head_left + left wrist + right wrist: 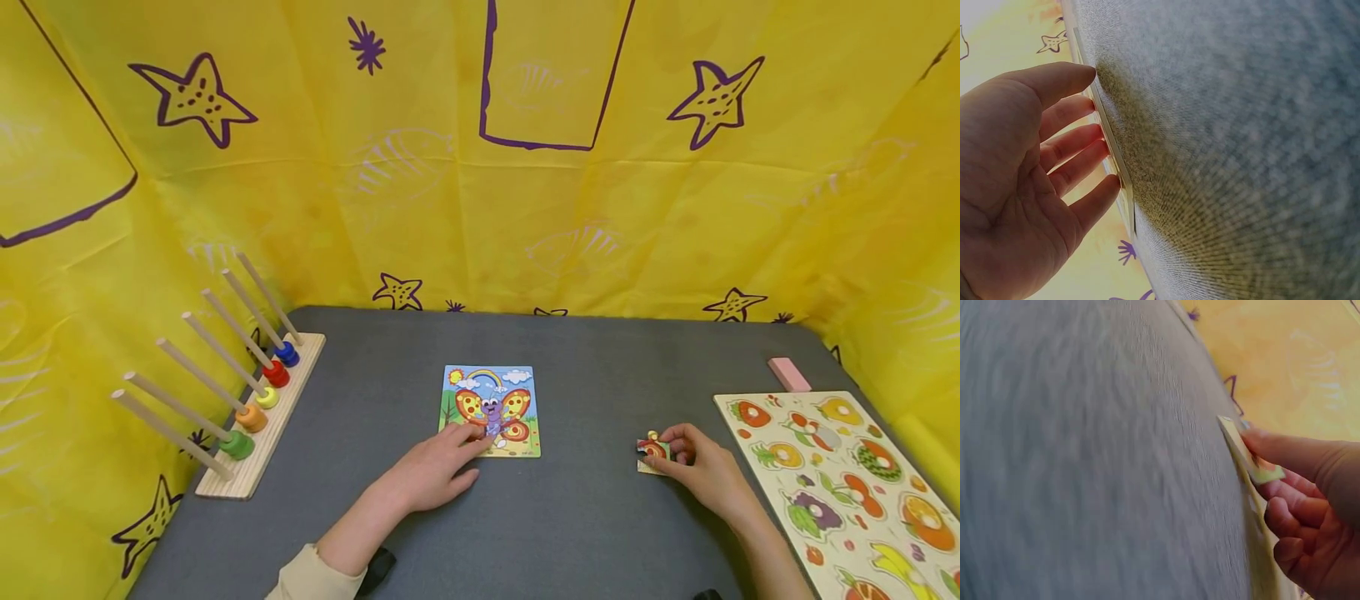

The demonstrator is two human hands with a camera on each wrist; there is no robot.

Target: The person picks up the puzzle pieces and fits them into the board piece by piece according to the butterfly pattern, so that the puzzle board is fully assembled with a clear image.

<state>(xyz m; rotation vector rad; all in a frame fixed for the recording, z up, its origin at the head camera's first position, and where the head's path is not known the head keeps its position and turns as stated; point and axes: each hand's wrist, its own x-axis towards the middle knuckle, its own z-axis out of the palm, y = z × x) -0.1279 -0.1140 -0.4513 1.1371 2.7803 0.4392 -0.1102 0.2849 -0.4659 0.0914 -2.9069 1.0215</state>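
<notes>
A square butterfly jigsaw puzzle [489,382] lies in the middle of the grey table. My left hand [441,467] rests on its lower left part with relaxed fingers, hiding that corner. In the left wrist view, the fingertips [1110,181] touch the thin board along its edge. Off to the right, my right hand [703,467] pinches a small puzzle piece [654,452] between thumb and fingers; red, yellow and green print shows on it. The right wrist view has this piece [1238,440] tilted under the thumb, close over the table.
At the left stands a wooden peg board [258,450] with upright sticks and coloured rings. A fruit puzzle board [847,492] lies at the right, beside my right forearm, with a pink block [789,375] behind it. Yellow cloth [465,217] hangs around the table.
</notes>
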